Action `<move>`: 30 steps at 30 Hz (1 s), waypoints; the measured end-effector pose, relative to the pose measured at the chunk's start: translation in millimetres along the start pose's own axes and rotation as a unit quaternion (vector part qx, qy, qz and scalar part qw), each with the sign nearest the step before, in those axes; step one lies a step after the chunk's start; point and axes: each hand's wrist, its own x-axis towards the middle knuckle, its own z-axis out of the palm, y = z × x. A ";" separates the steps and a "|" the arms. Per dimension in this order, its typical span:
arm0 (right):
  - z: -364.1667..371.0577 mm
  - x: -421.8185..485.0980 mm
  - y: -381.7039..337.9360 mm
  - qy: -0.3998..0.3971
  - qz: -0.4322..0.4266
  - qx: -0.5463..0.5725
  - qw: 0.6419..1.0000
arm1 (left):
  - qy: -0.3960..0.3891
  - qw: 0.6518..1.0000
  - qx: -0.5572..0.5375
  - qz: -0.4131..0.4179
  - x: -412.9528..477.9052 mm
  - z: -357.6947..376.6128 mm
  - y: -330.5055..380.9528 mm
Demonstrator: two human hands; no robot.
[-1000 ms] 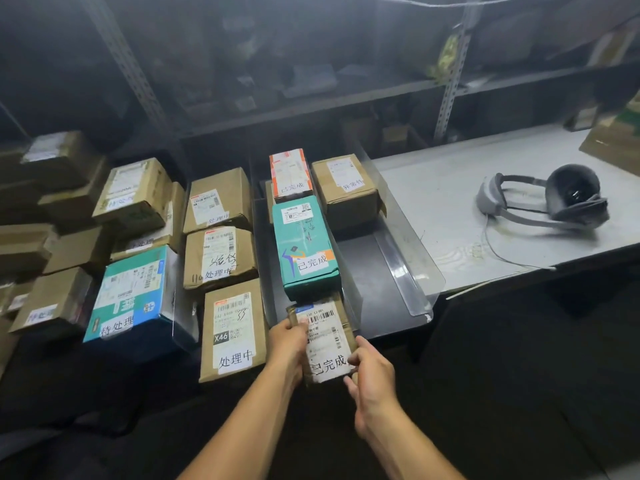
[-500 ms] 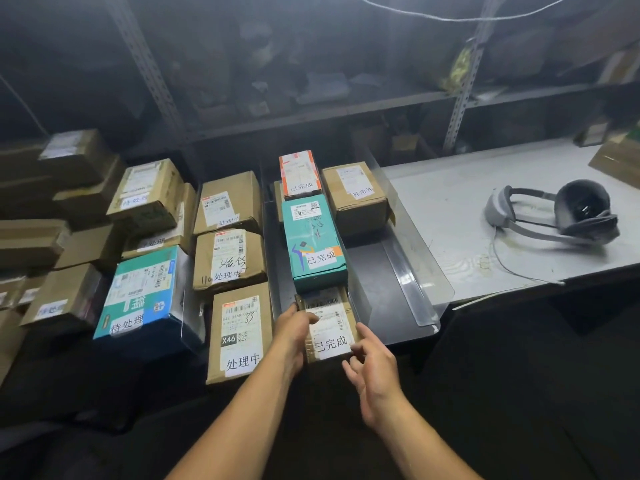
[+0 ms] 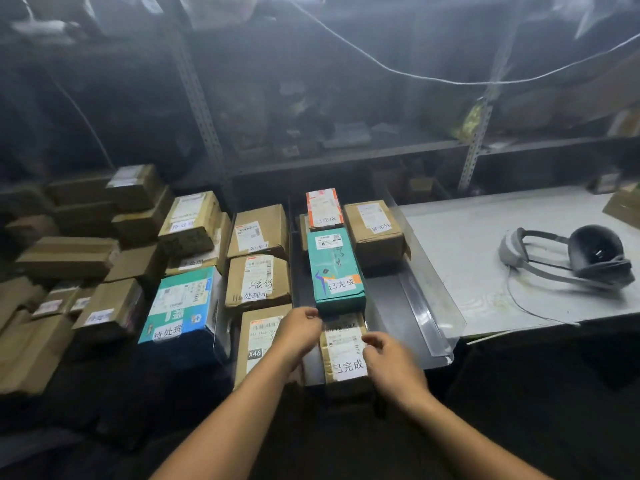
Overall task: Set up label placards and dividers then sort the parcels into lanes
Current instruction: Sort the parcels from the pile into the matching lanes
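Fingers [image 3: 309, 315] gripping front parcel [image 3: 344, 355], grey tray [image 3: 384, 306], teal parcel [image 3: 334, 268]

Place looked like parcel depot or stockroom, dimly lit. Cardboard parcels [image 3: 258, 285] with shipping labels and white Chinese status tags lay in rows; more brown boxes [image 3: 65, 258] piled at left. Perforated steel uprights [image 3: 204, 109] and metal shelf [image 3: 346, 161] stood behind, holding dim clutter. Clear plastic dividers [image 3: 426, 296] split lanes. White worktable [image 3: 467, 271] at right carried headset [image 3: 568, 261]
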 end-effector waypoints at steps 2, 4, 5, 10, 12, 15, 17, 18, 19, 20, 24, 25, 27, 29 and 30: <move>-12.1 1.8 -22.5 0.011 -0.049 -0.072 0.996 | 0.027 0.994 0.102 0.033 -1.2 -20.0 6.3; -20.2 3.8 -45.2 0.020 -0.092 -0.138 0.986 | 0.050 0.978 0.197 0.053 -1.1 -39.5 10.5; -21.8 6.2 -54.8 0.025 -0.113 -0.162 0.980 | 0.061 0.968 0.234 0.060 -1.7 -49.0 12.6; -14.3 9.9 -108.8 0.023 -0.202 -0.230 0.952 | 0.136 0.922 0.360 0.048 -8.7 -104.5 15.3; -6.6 7.6 -134.8 0.025 -0.230 -0.246 0.941 | 0.154 0.908 0.388 0.040 -13.9 -132.2 11.8; 15.2 2.3 -170.3 0.029 -0.266 -0.259 0.928 | 0.186 0.890 0.415 0.037 -22.8 -173.3 -0.6; 36.4 -5.4 -195.1 0.029 -0.277 -0.268 0.922 | 0.197 0.881 0.428 0.033 -29.3 -203.2 -13.5; 45.1 -8.7 -205.3 0.030 -0.280 -0.271 0.920 | 0.201 0.880 0.429 0.030 -31.6 -215.0 -19.5; 57.8 -15.3 -218.9 0.029 -0.288 -0.274 0.917 | 0.210 0.878 0.429 0.027 -35.4 -232.4 -29.0; 69.9 -21.6 -230.6 0.029 -0.297 -0.274 0.914 | 0.218 0.876 0.429 0.026 -40.0 -248.5 -38.1; 137.1 -44.5 -279.6 0.027 -0.317 -0.274 0.908 | 0.236 0.883 0.406 0.007 -62.2 -323.5 -92.5; 155.5 -50.8 -290.8 0.024 -0.319 -0.270 0.908 | 0.234 0.884 0.405 -0.001 -67.6 -341.8 -108.0; 195.4 -65.3 -315.9 0.015 -0.329 -0.274 0.904 | 0.234 0.886 0.399 -0.020 -77.7 -380.9 -142.9; 230.3 -78.0 -339.5 0.001 -0.338 -0.275 0.900 | 0.238 0.888 0.392 -0.035 -85.7 -416.2 -174.3; 246.6 -82.8 -350.3 -0.007 -0.341 -0.270 0.900 | 0.240 0.889 0.388 -0.041 -90.1 -432.2 -187.7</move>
